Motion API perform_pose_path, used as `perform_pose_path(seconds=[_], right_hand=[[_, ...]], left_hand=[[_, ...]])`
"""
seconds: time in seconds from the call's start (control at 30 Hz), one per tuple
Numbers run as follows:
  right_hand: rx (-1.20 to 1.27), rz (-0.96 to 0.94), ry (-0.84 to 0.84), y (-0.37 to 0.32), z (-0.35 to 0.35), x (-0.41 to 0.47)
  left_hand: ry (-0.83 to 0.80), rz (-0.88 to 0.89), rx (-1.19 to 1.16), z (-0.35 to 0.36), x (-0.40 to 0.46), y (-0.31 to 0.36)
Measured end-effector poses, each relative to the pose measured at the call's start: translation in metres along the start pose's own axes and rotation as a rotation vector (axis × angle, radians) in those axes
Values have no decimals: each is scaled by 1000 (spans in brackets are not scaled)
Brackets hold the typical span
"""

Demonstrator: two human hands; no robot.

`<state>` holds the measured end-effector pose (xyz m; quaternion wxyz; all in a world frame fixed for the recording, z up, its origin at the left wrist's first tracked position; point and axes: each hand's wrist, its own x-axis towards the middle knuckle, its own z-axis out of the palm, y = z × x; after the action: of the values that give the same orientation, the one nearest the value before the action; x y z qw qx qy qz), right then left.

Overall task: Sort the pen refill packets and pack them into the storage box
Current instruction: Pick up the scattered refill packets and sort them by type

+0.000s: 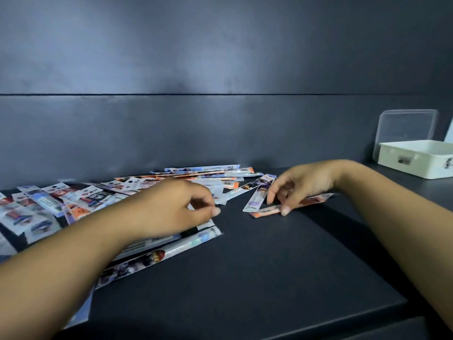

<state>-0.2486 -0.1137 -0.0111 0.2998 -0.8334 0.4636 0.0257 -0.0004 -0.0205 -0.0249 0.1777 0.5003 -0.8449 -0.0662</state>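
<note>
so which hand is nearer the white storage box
Right. The right hand is on the packets just left of and in front of the white storage box; the left hand is farther left, over the main pile.

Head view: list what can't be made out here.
- Storage box interior: hidden by its front wall; right end cut off by the frame edge.
- Packet print: blurred, unreadable.
- Packets beneath the left hand: covered.
- Right hand grip on the orange packet: fingertips touch; pinch unclear.
</note>
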Motion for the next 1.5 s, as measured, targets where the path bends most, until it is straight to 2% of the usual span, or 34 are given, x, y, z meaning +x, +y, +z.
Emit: perform_pose_path(seconds=[0.13,0.23,0.37,0.43,0.57,0.73,0.83,0.9,1.07,1.17,1.33,1.4,1.5], right_hand=[[-49,-20,12,-10,4,-2],[-43,-52,-46,-17,9,-7],[1,-163,-86,-36,18,-11],[59,-239,-61,-44,21,-12],[180,-362,37,-50,25,-13],[216,-224,-40,-32,13,-23],[290,-185,104,-22,3,-29],[305,-248,222,-23,2,-28],[229,-336,277,-37,8,-25],[254,-318,283,-39,10,-22],[462,-315,32,-35,15,-20],[562,-322,56,-35,16,-17],[580,-379,165,-40,22,-11]], left_hand=[[4,-17,-19,1,-2,-1],[6,-16,-55,2,-1,-1],[76,-80,-369,6,0,12],[81,-109,-458,9,0,20],[-20,-147,-501,11,1,26],[32,-240,-608,1,-5,15],[82,-376,-850,-2,-4,8],[13,-458,-1061,-7,-3,7],[-306,-506,-1328,-25,-6,2],[-421,-455,-1320,-23,-9,5],[-342,-379,-1088,-13,-14,11],[-294,-390,-1034,-11,-14,12],[-318,-371,-1028,-9,-13,15]])
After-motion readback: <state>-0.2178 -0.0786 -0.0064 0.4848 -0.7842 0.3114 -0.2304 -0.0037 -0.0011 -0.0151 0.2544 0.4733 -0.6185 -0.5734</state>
